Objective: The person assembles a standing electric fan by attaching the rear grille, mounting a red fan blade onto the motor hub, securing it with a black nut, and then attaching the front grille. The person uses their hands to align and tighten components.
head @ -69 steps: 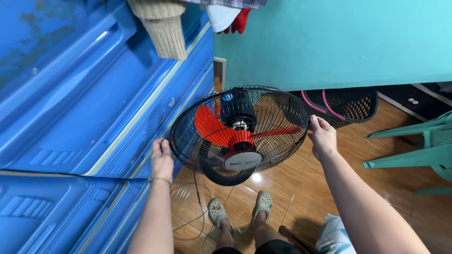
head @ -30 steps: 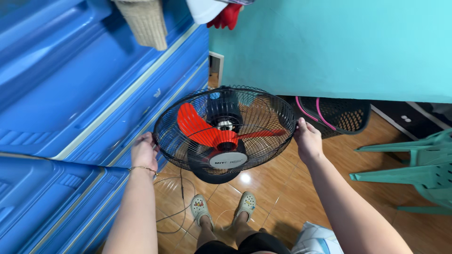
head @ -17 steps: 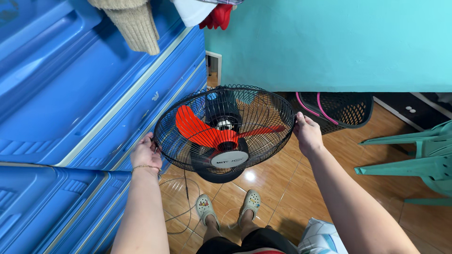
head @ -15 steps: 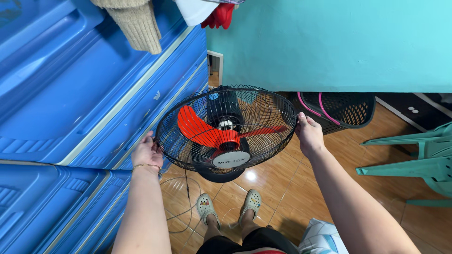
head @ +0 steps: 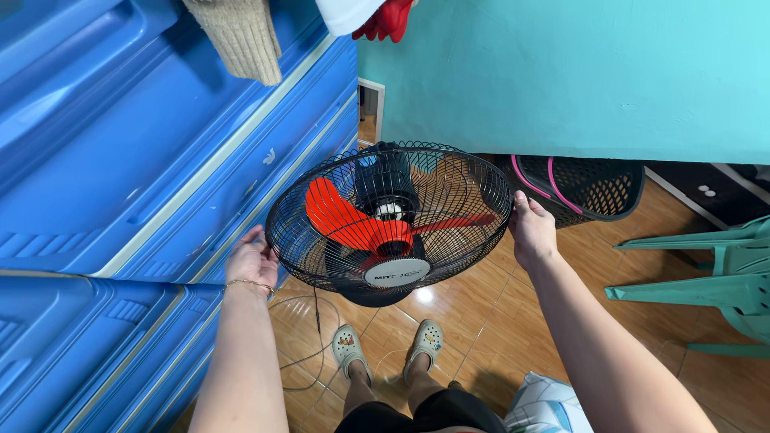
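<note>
Fan: a black wire-guard electric fan (head: 391, 216) with orange-red blades is held clear of the floor, between the two hands, its guard face tilted up toward the camera.
Left hand: the left hand (head: 253, 258) curls its fingers around the guard's left rim, closed on the wire.
Right hand: the right hand (head: 531, 233) grips the opposite rim, thumb on top, fingers wrapped beneath.
Key relation: the hands sit at either end of the guard's widest span, so the fan lies squarely between them; neither hand is nearer.
Axis: the motor housing (head: 385, 178) points away and down, behind the guard.
Left margin: stacked blue plastic panels (head: 136, 160) stand just beside the left hand; little room there.
Far margin: a teal wall (head: 577, 72) and a black mesh basket (head: 597, 188) lie beyond the fan.
Right margin: green plastic chairs (head: 714, 281) stand well apart.
Open room: the tiled floor (head: 489, 321) to the right front.
Cord: a thin cable (head: 309, 337) trails on the floor near the feet, apparently the fan's own.
</note>
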